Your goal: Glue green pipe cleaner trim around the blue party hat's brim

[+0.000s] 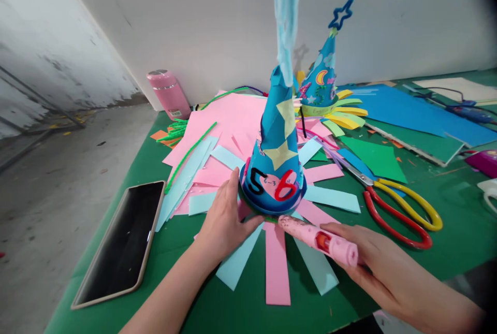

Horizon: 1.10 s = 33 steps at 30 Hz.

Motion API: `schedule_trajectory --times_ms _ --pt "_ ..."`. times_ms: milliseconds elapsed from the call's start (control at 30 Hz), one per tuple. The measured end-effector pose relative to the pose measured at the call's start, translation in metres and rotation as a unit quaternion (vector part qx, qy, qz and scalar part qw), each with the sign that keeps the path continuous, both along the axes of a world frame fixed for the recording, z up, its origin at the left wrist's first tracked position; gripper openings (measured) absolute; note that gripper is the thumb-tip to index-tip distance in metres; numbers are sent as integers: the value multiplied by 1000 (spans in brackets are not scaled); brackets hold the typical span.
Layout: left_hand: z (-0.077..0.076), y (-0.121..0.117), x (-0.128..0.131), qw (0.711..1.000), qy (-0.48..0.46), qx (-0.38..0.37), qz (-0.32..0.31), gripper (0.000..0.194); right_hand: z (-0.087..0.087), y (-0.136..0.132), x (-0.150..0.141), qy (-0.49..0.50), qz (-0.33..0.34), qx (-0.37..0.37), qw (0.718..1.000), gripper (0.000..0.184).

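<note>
A blue cone party hat (272,132) stands upright on the green table, with cream stars and the fuzzy figures 5 and 6 on its front. Pink and light blue foam strips (277,272) fan out from beneath its rim. My left hand (225,220) grips the rim at the left, thumb low in front and fingers along the side. In my right hand is a pink hot glue gun (337,248), its nozzle close to the rim's front edge; the hand partly hides its handle. Light blue fuzzy strands (286,18) rise from the hat's tip, out of the frame.
Scissors (399,212) with red and yellow handles lie at the right. A phone (122,243) lies near the left edge. Behind stand a pink bottle (170,95) and a second blue hat (320,80). Pink sheets (221,116) and blue sheets (411,111) spread towards the wall.
</note>
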<state>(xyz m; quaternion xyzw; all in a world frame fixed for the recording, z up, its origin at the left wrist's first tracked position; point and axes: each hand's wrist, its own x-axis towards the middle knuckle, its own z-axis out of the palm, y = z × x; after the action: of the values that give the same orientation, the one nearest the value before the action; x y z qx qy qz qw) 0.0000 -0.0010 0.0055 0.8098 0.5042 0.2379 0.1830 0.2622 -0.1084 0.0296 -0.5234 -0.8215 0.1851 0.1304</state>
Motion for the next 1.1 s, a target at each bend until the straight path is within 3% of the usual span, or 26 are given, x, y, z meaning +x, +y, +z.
schedule_trajectory --times_ms 200,733,1100 --pt "3 1 1 1000 -7 -5 -6 98 -5 -7 10 3 -6 -3 1000 44" --pt "2 1 2 1000 3 -19 1 98 3 10 -13 15 21 30 999 42" --pt "3 1 0 1000 -4 -13 -8 100 -4 -3 9 19 -10 -4 1000 47"
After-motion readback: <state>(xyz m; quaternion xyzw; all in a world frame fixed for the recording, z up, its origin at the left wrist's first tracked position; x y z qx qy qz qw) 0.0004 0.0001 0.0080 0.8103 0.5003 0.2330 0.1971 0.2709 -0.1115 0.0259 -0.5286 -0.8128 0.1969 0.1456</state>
